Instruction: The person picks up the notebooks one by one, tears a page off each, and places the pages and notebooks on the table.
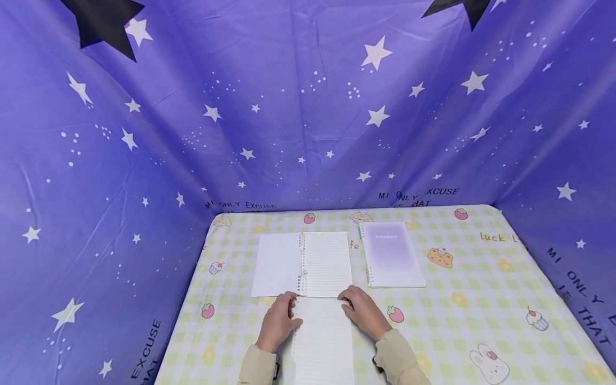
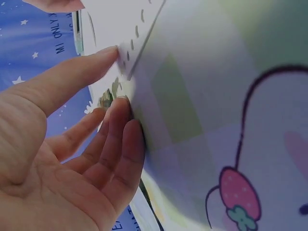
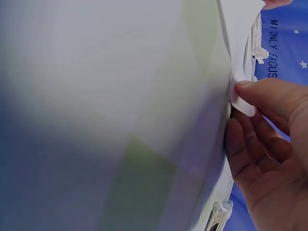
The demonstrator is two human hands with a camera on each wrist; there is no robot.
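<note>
While an open ring notebook [image 1: 327, 264] lies on the counter [image 1: 457, 342], a portion of punched, lined paper [image 1: 322, 342] sits on the notebook's near side, in front of its ruled right half, the far edge of the paper close to the notebook's near edge; whether those edges touch, I cannot tell. That paper lies between two hands, with one grip near each of its far corners. The right hand [image 1: 364, 311] has its grip together on the rounded corner, thumb [image 3: 262, 94] over the paper and fingers beneath, just before the notebook's near right corner. The left hand [image 1: 277, 322], near the notebook's rings [image 1: 302, 262], has its thumb [image 2: 98, 65] touching the punched side and its other fingers loosely bent; I cannot tell whether these clamp the paper from below. Counted out, there are two notebooks: the open one, and one closed purple-and-white ring notebook [image 1: 392, 262] marked "freedom", to the open one's right and apart from it. One portion of paper is in hand, its number of leaves too fine to count. Two beige sleeves [image 1: 258, 365] reach in from the near side of the open notebook.
</note>
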